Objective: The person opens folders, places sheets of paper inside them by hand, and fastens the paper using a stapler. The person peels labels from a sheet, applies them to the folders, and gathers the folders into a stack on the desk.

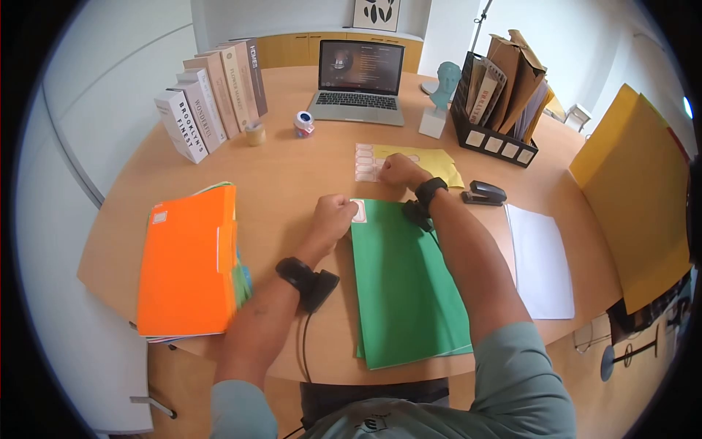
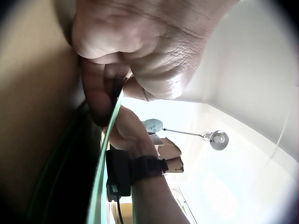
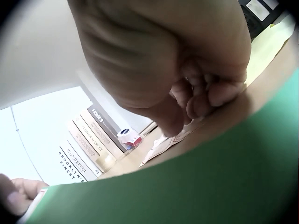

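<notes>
A green folder [image 1: 409,293] lies on the table, with a red-bordered white label [image 1: 359,211] at its top left corner. My left hand [image 1: 330,224] grips that corner; in the left wrist view its curled fingers [image 2: 100,88] are around the folder's edge [image 2: 103,163]. Beyond the folder, my right hand [image 1: 404,173] is at a sheet of labels [image 1: 365,162], which lies beside and partly over a yellow sheet [image 1: 439,164]. The right wrist view shows the curled fingers and thumb [image 3: 170,122] pinching at the label sheet [image 3: 161,148]; the exact contact is hidden.
Orange folders [image 1: 186,267] lie at the left, white paper [image 1: 542,260] and a black stapler [image 1: 484,193] at the right. Behind stand books [image 1: 212,102], a tape roll [image 1: 303,124], a laptop [image 1: 358,101], a bust [image 1: 444,86] and a black file holder [image 1: 493,143]. A yellow folder [image 1: 621,197] stands far right.
</notes>
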Motion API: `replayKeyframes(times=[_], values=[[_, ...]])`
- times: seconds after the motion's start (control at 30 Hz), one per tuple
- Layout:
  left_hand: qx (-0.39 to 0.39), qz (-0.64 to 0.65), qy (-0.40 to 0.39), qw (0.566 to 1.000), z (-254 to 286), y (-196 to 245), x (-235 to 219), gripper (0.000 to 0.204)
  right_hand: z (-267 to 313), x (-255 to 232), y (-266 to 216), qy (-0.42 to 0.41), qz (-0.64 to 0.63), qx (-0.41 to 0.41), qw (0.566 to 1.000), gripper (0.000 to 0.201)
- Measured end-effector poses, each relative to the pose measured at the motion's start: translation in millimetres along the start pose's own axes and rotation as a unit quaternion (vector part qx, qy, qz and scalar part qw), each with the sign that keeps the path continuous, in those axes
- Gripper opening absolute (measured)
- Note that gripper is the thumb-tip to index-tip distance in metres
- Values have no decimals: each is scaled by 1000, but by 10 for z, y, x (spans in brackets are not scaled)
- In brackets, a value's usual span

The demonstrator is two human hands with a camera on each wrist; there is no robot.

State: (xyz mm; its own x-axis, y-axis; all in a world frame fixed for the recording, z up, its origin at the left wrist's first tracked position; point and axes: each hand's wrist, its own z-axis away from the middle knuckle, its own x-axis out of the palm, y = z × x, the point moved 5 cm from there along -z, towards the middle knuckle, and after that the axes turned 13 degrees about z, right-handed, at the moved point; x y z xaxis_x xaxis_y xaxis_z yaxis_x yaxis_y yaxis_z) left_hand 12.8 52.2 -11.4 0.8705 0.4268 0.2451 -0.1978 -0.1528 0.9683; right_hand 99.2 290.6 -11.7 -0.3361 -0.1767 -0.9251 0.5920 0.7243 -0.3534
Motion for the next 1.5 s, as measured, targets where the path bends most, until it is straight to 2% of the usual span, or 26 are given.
replayKeyframes(times=[0.17,0.27,0.37,0.47,0.5,0.6,0.7,0.8,0.9,1.0,1.13,1.23,1.33,1.4,1.5], values=[[1,-25,-33,999,-47,-52,-17,12,123,-94,-169,-70,13,12,997,20],[20,-51,-28,998,-60,-112,-46,15,140,-73,-75,-53,-45,29,997,21],[45,-56,-29,997,-113,-192,-75,18,304,-256,-171,16,-95,-42,995,18],[42,-62,-48,996,-170,-199,-116,14,524,-542,-550,62,-3,-110,992,17],[36,-63,-54,996,-165,-204,-117,12,721,-680,-800,32,-46,-136,989,22],[12,8,-74,997,-58,-93,-30,12,1108,-680,-1149,5,-64,-220,973,34],[-48,83,-93,991,66,-2,68,13,1207,-519,-1178,-62,-1,-203,977,45],[-72,160,-116,978,143,51,135,16,1213,-569,-1121,-3,10,-195,981,40],[3,4,-154,988,108,-1,182,19,1192,-587,-1035,37,16,-188,981,26],[10,-29,-181,983,181,71,240,20,1128,-568,-900,46,17,-192,980,20],[8,-18,-188,982,177,27,218,22,1190,-590,-925,44,-30,-213,976,18],[15,-36,-195,980,153,24,209,18,1352,-617,-1110,94,-26,-189,977,16],[2,-49,-184,982,171,46,220,19,1238,-599,-1084,53,-13,-163,985,17],[13,-68,-197,978,103,-31,203,21,1164,-534,-1028,40,-39,-150,987,18],[37,-33,-204,978,54,-107,203,24,1128,-495,-944,15,-96,-146,985,18]])
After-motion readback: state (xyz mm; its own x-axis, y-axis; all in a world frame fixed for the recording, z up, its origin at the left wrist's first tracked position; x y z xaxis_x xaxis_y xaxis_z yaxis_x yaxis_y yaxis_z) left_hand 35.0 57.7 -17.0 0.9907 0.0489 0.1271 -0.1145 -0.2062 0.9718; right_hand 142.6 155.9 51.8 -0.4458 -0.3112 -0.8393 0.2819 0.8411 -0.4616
